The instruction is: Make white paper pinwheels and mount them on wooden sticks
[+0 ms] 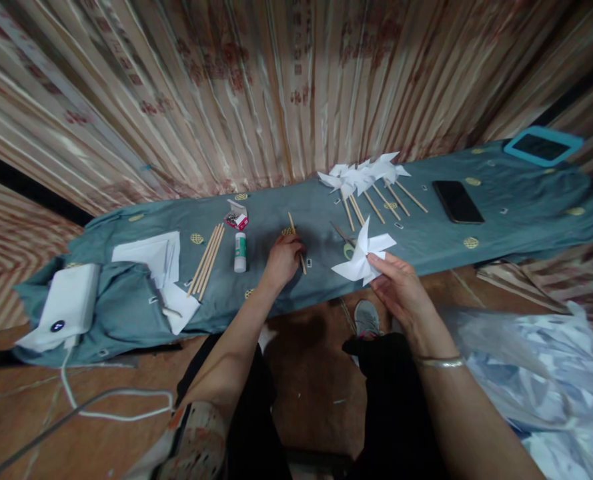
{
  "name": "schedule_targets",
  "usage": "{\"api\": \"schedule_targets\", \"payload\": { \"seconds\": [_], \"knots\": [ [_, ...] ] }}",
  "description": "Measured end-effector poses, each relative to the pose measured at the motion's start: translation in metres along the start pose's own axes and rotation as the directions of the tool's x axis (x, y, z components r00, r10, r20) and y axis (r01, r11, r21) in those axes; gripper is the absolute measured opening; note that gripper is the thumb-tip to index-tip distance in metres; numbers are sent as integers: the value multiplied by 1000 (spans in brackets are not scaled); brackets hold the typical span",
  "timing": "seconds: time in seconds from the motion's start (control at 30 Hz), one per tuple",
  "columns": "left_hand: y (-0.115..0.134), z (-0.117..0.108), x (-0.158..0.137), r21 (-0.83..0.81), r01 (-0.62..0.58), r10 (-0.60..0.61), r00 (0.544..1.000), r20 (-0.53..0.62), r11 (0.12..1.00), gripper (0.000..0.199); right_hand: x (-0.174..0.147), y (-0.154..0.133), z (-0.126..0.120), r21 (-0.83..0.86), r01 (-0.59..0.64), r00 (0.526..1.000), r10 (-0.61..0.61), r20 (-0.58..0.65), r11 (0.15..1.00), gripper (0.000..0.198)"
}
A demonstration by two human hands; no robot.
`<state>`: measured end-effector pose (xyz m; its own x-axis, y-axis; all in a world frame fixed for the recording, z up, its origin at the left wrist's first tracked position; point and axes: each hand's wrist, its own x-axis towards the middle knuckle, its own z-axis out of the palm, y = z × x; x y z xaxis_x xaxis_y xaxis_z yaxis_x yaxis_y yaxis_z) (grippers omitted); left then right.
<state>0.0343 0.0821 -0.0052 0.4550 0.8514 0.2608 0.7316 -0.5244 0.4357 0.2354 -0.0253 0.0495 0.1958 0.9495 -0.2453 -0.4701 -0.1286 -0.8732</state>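
Beige pleated fabric printed in reddish brown is hung as a curtain point(296, 73) along the far edge of a long, narrow table point(269, 208), which is draped in grey-green cloth point(519, 200). Reddish-brown floor point(309, 400) is exposed beyond the table's near edge, around a pair of black-trousered legs point(391, 407). Off the table's near right side, a translucent plastic bag of white pieces point(541, 373) is seen. Right of the table's middle, by the far edge, white paper pinwheels on wooden sticks point(363, 179) are laid overlapping. White paper sheets point(149, 252) are spread toward the table's left end, beside a cabled white rectangular device point(73, 297). A blue-framed tablet point(543, 145) is set at the table's far right corner; a black rectangular phone point(457, 201) is laid farther in, a stretch of cloth left between them. Over the table's near edge, right of its middle, a white paper pinwheel head point(361, 265) is pinched by the right hand point(401, 287), pale-green-handled scissors point(349, 250) being partly covered. Left of the table's middle, a bundle of pale wooden sticks point(210, 259), a white-and-green cylindrical glue stick point(240, 252) and a small red-and-white open box point(240, 219) are grouped. Near the table's middle, one pale wooden stick point(291, 221) is grasped by the left hand point(282, 260).
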Motion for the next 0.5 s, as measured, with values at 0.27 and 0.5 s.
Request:
{"api": "schedule_targets", "payload": {
  "seconds": [0.27, 0.5],
  "knots": [
    [5, -5, -7, -18, -54, 55, 993, 104, 998, 36, 0, 0, -3, 9, -7, 1000, 7, -20, 1000, 26],
    [10, -9, -12, -5, -74, 74, 990, 118, 997, 27, 1, 3, -5, 3, -17, 1000, 17, 8, 1000, 23]
  ]
}}
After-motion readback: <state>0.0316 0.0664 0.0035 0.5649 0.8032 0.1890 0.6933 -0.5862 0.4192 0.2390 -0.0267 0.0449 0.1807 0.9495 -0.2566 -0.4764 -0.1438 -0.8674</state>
